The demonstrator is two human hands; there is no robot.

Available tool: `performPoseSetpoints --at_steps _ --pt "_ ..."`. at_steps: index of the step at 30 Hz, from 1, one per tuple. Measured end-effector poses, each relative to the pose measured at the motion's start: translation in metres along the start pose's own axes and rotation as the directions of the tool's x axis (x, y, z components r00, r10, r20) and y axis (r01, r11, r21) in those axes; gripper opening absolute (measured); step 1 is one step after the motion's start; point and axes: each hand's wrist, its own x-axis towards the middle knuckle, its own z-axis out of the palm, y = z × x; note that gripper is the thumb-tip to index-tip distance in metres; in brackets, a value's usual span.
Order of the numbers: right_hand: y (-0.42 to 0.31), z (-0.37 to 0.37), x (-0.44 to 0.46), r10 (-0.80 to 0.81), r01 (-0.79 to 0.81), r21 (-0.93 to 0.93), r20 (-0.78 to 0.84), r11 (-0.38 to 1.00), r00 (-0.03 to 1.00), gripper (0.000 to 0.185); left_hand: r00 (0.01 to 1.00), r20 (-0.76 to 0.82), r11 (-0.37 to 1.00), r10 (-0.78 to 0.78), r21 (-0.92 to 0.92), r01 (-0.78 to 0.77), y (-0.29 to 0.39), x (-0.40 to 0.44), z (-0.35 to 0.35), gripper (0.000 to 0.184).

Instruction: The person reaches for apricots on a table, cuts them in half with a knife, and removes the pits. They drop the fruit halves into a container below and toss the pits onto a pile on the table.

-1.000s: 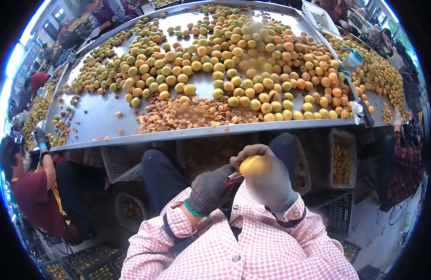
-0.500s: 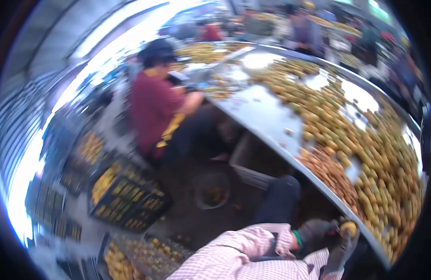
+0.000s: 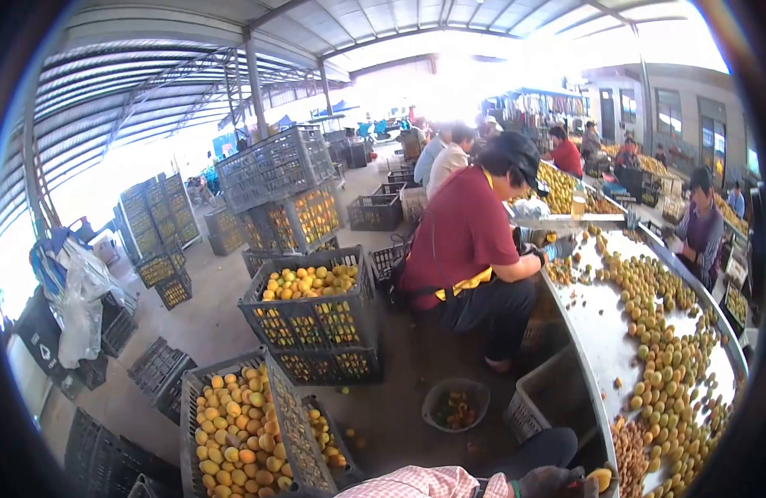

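Note:
My left hand [image 3: 542, 483], in a dark glove below a pink checked sleeve [image 3: 429, 483], shows at the bottom edge. Its fingers are curled around something dark that I cannot make out. Right beside its fingertips is a yellow-orange apricot [image 3: 600, 478]; what grips the fruit is cut off by the frame. My right hand cannot be made out below the edge. Next to the apricot, on the metal sorting table [image 3: 595, 328], lies a heap of small brown pieces that look like pits [image 3: 629, 446]. Many greenish-yellow apricots [image 3: 661, 365] spread beyond them.
A co-worker in a maroon shirt [image 3: 462, 224] sits ahead at the table. Black crates of apricots [image 3: 242, 432] stand at left, with stacked crates [image 3: 275, 170] behind. A bowl of scraps [image 3: 456, 405] and a grey bin [image 3: 536, 394] sit on the floor by my knee.
The view has swung up and left, bringing in more crates and the hall. My hands have dropped to the bottom edge; the right glove, earlier around a yellow fruit, has gone out of sight.

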Motion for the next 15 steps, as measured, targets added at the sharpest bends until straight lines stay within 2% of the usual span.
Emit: performPoseSetpoints --at_steps 2,8,11,12,13,14,15 --pt "0.0 0.0 -0.003 0.068 -0.068 -0.04 0.015 0.997 0.998 0.047 0.994 -0.005 0.993 0.106 0.057 -0.106 -0.024 0.01 0.006 0.031" --pt "0.01 -0.005 -0.004 0.037 -0.038 0.033 0.047 0.999 0.998 0.046 0.918 0.042 0.878 0.393 0.279 -0.389 -0.081 0.03 0.003 0.03" --pt "0.016 -0.007 -0.003 0.059 -0.061 0.051 0.041 0.997 0.997 0.046 0.865 0.093 0.796 0.494 0.351 -0.493 -0.084 0.031 0.005 0.031" --pt "0.018 -0.008 -0.002 0.073 -0.074 0.055 0.033 0.996 0.997 0.046 0.867 0.088 0.802 0.491 0.342 -0.489 -0.087 0.026 0.011 0.031" --pt "0.021 -0.009 -0.001 0.079 -0.081 0.062 0.028 0.995 0.996 0.045 0.912 -0.093 0.852 0.399 0.406 -0.331 -0.09 0.024 0.009 0.031" --pt "0.023 -0.01 0.0 0.085 -0.086 0.071 0.022 0.994 0.996 0.045 0.913 -0.275 0.884 0.302 0.439 -0.16 -0.074 0.013 -0.002 0.031" --pt "0.026 -0.011 0.001 0.091 -0.092 0.081 0.014 0.992 0.996 0.045 0.87 -0.449 0.899 0.202 0.437 0.016 -0.05 -0.003 -0.017 0.032"
